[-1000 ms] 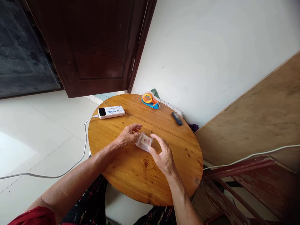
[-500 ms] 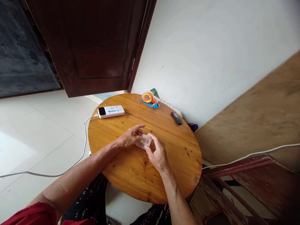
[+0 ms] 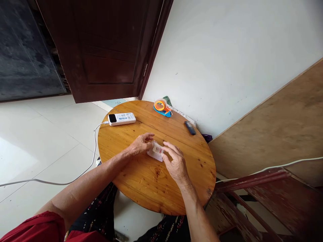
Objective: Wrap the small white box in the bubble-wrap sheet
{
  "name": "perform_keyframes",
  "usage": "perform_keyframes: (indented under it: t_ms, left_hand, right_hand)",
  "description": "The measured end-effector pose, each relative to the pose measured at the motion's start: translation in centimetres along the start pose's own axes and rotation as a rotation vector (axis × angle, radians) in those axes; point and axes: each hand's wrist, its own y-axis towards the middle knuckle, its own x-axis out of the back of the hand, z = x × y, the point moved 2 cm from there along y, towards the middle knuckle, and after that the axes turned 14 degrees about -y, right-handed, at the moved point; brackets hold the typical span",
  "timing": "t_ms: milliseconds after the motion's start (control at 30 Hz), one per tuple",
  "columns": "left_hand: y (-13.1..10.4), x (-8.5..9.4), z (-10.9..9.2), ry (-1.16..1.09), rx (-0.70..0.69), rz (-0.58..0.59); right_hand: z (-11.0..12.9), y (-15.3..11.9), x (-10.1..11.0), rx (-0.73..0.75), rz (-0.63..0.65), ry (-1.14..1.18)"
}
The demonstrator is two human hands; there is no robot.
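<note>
Right hand (image 3: 176, 165): fingers spread wider than in the earlier frame, held open beside the packet.
Left hand (image 3: 138, 144): curved at the packet's left side; whether anything is gripped cannot be told.
Clear packet (image 3: 155, 152): placed between the hands, mid-table (image 3: 136, 178).
Far edge: occupied by a tape dispenser (image 3: 167, 113).
Left edge: white device (image 3: 126, 118), cabled.

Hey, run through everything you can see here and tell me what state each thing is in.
Packet: wrapped in clear plastic, on the table; sealed or not, cannot tell
Left hand: at the packet's left side, fingers partly curled
Right hand: thumb and fingers apart, at its right side
Power bank: lying flat, screen dark
Cable: plugged into the power bank
Tape dispenser: roll fitted
Door: open
</note>
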Motion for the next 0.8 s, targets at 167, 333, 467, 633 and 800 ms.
perform_keyframes:
  t_ms: [167, 333, 467, 633, 800]
  left_hand:
    - [-0.1, -0.3, 0.3, 0.191, -0.065, 0.067]
    - [-0.1, -0.5, 0.5, 0.276, -0.101, 0.095]
    - [-0.4, -0.6, 0.1, 0.335, -0.097, 0.105]
    - [-1.0, -0.8, -0.5, 0.424, -0.105, 0.093]
    - [-1.1, -1.0, -0.7, 0.448, -0.105, 0.111]
  right_hand:
    - [1.2, 1.0, 0.2, 0.083, 0.046, -0.131]
    - [1.8, 1.3, -0.1, 0.069, 0.060, -0.140]
    - [0.9, 1.9, -0.7, -0.109, 0.006, 0.006]
    - [-0.3, 2.9, -0.5, -0.241, 0.025, 0.177]
    - [-0.5, 3.1, -0.1, -0.317, 0.042, 0.269]
